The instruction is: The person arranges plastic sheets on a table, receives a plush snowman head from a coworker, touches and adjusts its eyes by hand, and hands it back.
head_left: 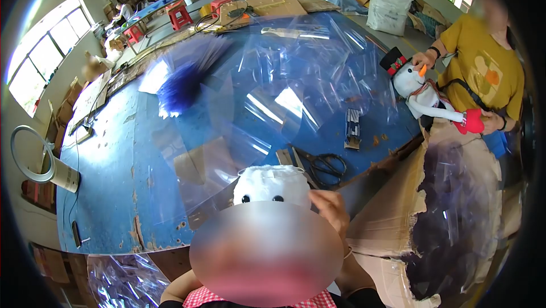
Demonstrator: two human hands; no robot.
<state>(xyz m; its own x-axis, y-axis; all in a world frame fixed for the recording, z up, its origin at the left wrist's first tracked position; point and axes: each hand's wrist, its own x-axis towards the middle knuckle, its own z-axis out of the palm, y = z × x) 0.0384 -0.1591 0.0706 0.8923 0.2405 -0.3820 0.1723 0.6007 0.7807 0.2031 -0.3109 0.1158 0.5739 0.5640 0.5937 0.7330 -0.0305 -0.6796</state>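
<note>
The right hand point(331, 208) curls at the white plush head's point(270, 184) edge, probably steadying it (whether it grips, I cannot tell); the left hand's state is hidden.

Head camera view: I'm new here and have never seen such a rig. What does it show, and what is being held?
No robot: a person wears the camera, looking forward and down. This is its only picture. Nearest is a white plush head with black eyes; the right hand is at its edge, its grip unclear. The left hand is hidden. On the blue table lie clear plastic sheets, a blue-violet bundle and scissors. At the right, another person holds a snowman.
</note>
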